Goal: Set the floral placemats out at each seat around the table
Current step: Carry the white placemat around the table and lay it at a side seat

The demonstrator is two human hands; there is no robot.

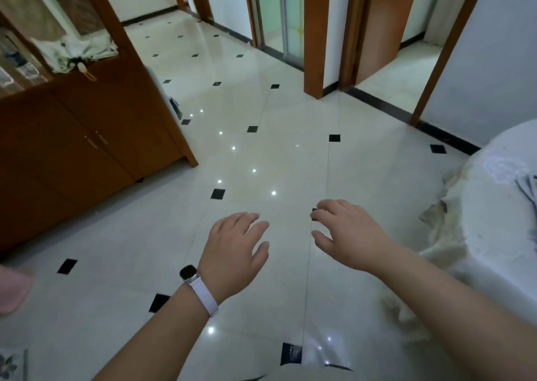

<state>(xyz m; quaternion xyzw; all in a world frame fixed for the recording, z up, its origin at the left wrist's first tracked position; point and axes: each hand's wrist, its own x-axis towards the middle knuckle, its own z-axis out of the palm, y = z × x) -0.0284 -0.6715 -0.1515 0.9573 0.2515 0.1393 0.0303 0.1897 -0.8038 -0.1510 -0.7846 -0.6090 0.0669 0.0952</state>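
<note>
Above tiled floor (261,153), left hand (232,252), right hand (351,235), both grips wide, folded umbrella (78,50) on cabinet shelf (116,66)

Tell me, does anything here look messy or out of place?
A white collapsed umbrella lies crumpled on the ledge of the brown wooden cabinet, and the white cloth at right hangs in rumpled folds. The left hand and right hand hold nothing.

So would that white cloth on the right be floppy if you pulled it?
Probably floppy: the white cloth hangs in soft, crumpled folds at its edge. It looks thin and lacy, so it is likely light. With so much of it hanging down, a tug may slide it off.
</note>
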